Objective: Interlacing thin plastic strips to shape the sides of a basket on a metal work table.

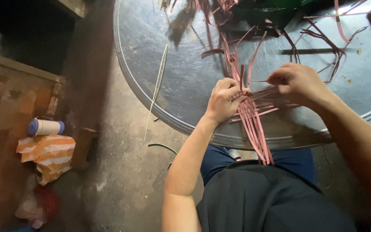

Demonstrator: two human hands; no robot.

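We've got our left hand (pixel 224 99) pressing down the woven pink strips (pixel 254 124) on the round metal table (pixel 185 81), right hand (pixel 297 83) pinching one strip. The crossings under our fingers are hidden, and the far strips get cut off up top.

- Round grey metal table (pixel 185 86), scuffed, catching pale light.
- Stained concrete floor (pixel 121 180).
- Brick ledge (pixel 13 99) on the left, dim, with a striped orange bag (pixel 50 154).

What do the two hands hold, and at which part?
The left hand presses the crossing of the pink strips on the round metal table. The right hand pinches one strip near that crossing.
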